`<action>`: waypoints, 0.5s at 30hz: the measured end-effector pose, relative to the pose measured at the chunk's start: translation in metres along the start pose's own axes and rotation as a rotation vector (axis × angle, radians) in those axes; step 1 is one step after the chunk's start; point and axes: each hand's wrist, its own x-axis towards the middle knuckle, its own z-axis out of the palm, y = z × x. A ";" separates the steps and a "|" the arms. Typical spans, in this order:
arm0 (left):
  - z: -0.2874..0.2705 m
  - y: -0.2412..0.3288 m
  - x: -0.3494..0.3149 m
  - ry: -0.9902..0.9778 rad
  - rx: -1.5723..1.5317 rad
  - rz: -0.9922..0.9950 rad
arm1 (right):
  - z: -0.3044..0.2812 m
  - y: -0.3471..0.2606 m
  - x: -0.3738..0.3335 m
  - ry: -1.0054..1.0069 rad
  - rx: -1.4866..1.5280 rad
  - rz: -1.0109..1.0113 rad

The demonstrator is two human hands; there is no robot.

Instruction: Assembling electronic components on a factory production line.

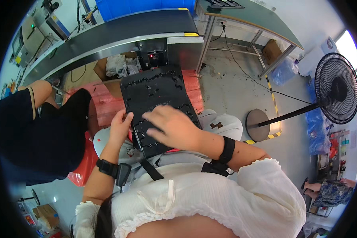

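Observation:
A flat black panel (154, 91) lies tilted across my lap, its surface marked with wavy black strips and small raised bits. At its left edge is my left hand (120, 126), closed with the thumb against the panel's side. Over the lower middle of the panel hovers my right hand (172, 126), its fingers apart and slightly blurred. Nothing shows between the right fingers. Whether its fingertips touch the panel I cannot tell.
Ahead runs a black conveyor belt (139, 24), with an open carton (103, 73) of pale wrapping beneath it. Close on my left sits another person (39, 135) in dark clothes. A black standing fan (337, 89) stands right, near a green-topped table (254, 22).

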 end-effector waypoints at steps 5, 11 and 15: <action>-0.009 -0.044 0.040 0.106 0.443 0.220 | 0.029 0.059 -0.027 0.371 -0.433 0.418; 0.008 -0.019 0.043 0.043 0.124 0.117 | 0.040 0.079 -0.055 0.142 -0.306 0.755; 0.018 -0.003 0.037 0.113 0.094 0.051 | 0.033 0.093 -0.053 0.219 -0.176 0.714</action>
